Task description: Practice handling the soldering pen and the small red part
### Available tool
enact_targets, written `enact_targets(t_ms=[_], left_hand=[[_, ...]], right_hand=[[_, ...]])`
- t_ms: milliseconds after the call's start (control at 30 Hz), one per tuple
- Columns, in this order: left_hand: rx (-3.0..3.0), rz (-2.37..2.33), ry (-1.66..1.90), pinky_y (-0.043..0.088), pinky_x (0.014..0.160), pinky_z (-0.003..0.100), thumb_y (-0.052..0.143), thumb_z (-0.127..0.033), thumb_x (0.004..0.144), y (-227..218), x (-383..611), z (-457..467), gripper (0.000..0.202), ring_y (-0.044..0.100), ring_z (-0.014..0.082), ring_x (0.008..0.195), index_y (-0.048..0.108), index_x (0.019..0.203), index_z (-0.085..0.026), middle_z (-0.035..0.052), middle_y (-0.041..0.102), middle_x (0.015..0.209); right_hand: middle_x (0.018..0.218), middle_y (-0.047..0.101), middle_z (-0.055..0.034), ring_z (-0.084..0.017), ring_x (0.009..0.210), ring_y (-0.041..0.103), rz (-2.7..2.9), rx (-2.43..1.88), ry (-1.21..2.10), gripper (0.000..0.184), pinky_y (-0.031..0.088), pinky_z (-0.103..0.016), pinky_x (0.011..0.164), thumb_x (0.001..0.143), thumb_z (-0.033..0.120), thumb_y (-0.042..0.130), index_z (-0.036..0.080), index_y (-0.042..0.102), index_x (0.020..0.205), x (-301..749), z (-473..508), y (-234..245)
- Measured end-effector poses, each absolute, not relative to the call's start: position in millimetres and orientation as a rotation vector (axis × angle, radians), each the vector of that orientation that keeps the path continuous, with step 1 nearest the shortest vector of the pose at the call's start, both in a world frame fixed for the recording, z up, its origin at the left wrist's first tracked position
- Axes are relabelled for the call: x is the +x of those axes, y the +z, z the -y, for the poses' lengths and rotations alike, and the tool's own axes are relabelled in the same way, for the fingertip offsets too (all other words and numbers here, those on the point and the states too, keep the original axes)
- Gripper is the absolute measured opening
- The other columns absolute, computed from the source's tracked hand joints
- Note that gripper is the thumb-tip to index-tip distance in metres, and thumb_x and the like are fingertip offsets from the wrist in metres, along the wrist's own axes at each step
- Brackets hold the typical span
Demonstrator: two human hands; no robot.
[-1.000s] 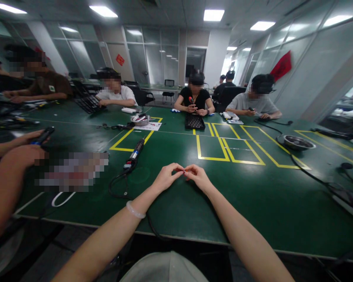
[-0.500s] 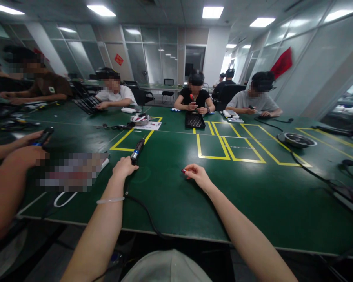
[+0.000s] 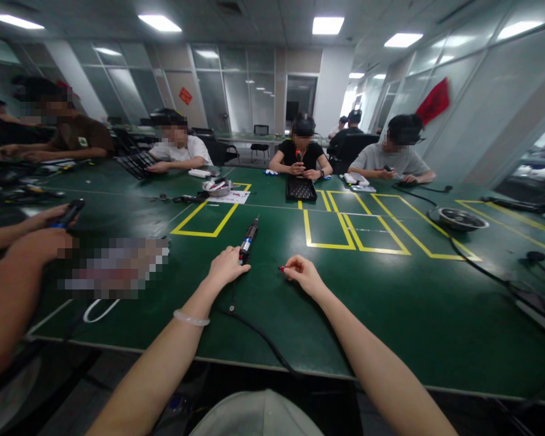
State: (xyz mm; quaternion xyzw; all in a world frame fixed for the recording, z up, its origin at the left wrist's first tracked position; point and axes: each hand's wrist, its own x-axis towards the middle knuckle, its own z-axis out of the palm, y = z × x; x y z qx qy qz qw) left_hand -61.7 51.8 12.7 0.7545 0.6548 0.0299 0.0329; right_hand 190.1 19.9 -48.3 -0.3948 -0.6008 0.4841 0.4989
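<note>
My left hand (image 3: pixel 227 265) is wrapped round a corded electric screwdriver (image 3: pixel 249 237), black with a blue band. Its bit points away from me and slightly right, and a black cord (image 3: pixel 263 339) trails behind it to the table's near edge. To the right, my right hand (image 3: pixel 302 272) pinches a small red piece (image 3: pixel 281 267), too small for me to name, just over the green table. A short gap separates the two hands, and they do not touch.
A blurred pouch with a white strap (image 3: pixel 100 312) lies at left, beside a co-worker's hands holding a dark tool (image 3: pixel 69 212). Yellow tape outlines (image 3: pixel 331 246) mark the table. A metal bowl (image 3: pixel 463 219) stands at right; a black tray (image 3: pixel 301 189) lies before a person opposite.
My left hand has moved right with the electric screwdriver, nearer my right hand, and the cord has shifted along. The right hand stays nearly in place, still pinching the red piece.
</note>
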Motion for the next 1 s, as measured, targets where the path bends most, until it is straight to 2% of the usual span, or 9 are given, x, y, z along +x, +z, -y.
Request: enact_targets(t_ms=[133, 300, 533, 700, 1000], left_hand=[[2.448, -1.847, 0.163, 0.048, 0.081, 0.032, 0.060, -0.050, 0.077, 10.5, -33.5, -36.6, 0.055, 0.059, 0.0253, 0.104, 0.051, 0.122, -0.022, 0.0107, 0.057, 0.119], [2.545, -1.677, 0.221, 0.047, 0.084, 0.032, 0.063, -0.046, 0.077, 7.1, -11.5, -21.3, 0.057, 0.058, 0.0256, 0.107, 0.048, 0.126, -0.023, 0.0100, 0.056, 0.121], [2.567, -1.534, 0.281, 0.046, 0.089, 0.036, 0.062, -0.041, 0.077, 3.4, -5.3, -17.1, 0.055, 0.056, 0.0273, 0.110, 0.047, 0.127, -0.024, 0.0112, 0.055, 0.123], [2.553, -1.546, 0.312, 0.047, 0.085, 0.034, 0.060, -0.039, 0.077, 2.2, -4.3, -14.0, 0.058, 0.056, 0.0257, 0.110, 0.043, 0.130, -0.025, 0.0105, 0.049, 0.128], [2.560, -1.671, 0.267, 0.048, 0.078, 0.033, 0.051, -0.047, 0.085, 7.3, 6.4, -7.2, 0.050, 0.056, 0.0257, 0.104, 0.044, 0.129, -0.023, 0.0126, 0.049, 0.119]], right_hand=[[0.068, 0.054, 0.0030, -0.010, 0.058, 0.048, 1.628, -1.020, 0.986, 0.018, 0.040, -0.023, 0.056, 0.078, 0.032, 0.066, 0.018, 0.056, 0.081, 188.5, -14.1, -42.5], [0.080, 0.055, -0.0002, -0.013, 0.069, 0.051, 1.829, -1.026, 0.678, 0.007, 0.041, -0.025, 0.066, 0.083, 0.024, 0.060, 0.019, 0.056, 0.081, 182.8, -5.9, -34.2], [0.086, 0.052, -0.0022, -0.015, 0.071, 0.051, 1.978, -1.098, 0.534, 0.002, 0.042, -0.026, 0.067, 0.085, 0.019, 0.057, 0.020, 0.057, 0.083, 172.5, -1.2, -31.9], [0.095, 0.055, -0.0040, -0.016, 0.077, 0.054, 1.992, -1.108, 0.480, 0.005, 0.044, -0.028, 0.072, 0.086, 0.023, 0.058, 0.021, 0.063, 0.086, 171.1, -3.0, -39.2], [0.088, 0.064, -0.0051, -0.016, 0.076, 0.058, 1.959, -1.083, 0.555, 0.017, 0.044, -0.028, 0.072, 0.090, 0.024, 0.052, 0.020, 0.069, 0.091, 177.7, -0.2, -33.4]])
